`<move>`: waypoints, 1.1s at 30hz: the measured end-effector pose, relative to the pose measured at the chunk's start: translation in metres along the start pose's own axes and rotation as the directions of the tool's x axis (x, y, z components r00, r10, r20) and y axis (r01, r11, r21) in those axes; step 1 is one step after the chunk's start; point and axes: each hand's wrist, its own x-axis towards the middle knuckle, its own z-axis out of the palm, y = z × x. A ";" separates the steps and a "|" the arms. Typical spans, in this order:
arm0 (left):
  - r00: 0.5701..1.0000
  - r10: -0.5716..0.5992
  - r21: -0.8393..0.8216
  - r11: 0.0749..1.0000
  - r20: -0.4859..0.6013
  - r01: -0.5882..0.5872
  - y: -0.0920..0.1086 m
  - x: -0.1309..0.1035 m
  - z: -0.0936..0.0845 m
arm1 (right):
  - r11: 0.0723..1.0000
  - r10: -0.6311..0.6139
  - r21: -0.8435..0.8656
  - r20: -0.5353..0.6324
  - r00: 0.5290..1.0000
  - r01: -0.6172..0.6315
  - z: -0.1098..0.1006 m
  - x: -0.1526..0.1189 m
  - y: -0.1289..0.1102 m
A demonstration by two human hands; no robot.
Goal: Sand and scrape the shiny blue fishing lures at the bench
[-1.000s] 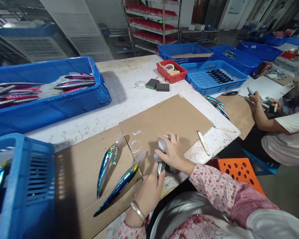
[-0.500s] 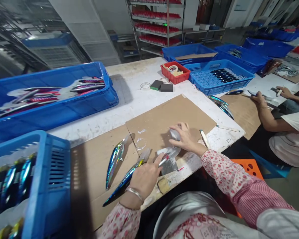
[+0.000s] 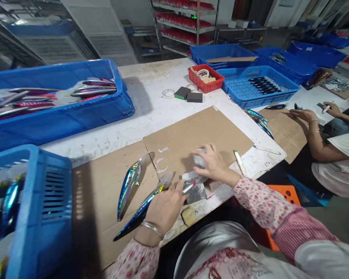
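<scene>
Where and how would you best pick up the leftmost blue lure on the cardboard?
I'd grip the lure around its thick middle, coming from above and slightly left, thumb and fingers across its narrow width. It lies long and slim, with bare cardboard on both sides. The thin, clear tip looks a poorer hold, and the left hand is to its right.

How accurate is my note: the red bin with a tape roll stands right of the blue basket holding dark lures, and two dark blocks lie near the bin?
Not quite: in the head view, the red bin with a tape roll stands left of the blue basket holding dark lures. Two dark blocks lie near the bin.
</scene>
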 end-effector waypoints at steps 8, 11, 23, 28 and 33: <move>1.000 -0.024 0.001 1.000 0.010 0.024 0.000 0.002 0.002 | 0.999 -0.052 -0.005 -0.021 0.998 0.052 0.008 0.007 -0.008; 0.999 -0.010 0.004 1.000 0.038 0.010 0.002 0.002 0.001 | 1.000 0.002 -0.003 0.030 1.000 -0.002 0.001 0.004 0.003; 1.000 -0.011 -0.005 1.000 -0.015 0.011 0.005 -0.001 0.007 | 0.996 0.091 -0.015 0.016 0.996 -0.090 0.001 0.004 0.006; 0.999 -0.048 -0.024 0.999 -0.012 0.047 0.007 -0.001 0.006 | 1.000 0.001 -0.004 -0.039 0.999 -0.002 0.007 0.005 0.002; 0.999 -0.029 -0.010 1.000 -0.014 0.029 0.008 -0.001 0.004 | 0.995 0.095 0.023 0.041 0.995 -0.096 0.003 0.001 0.019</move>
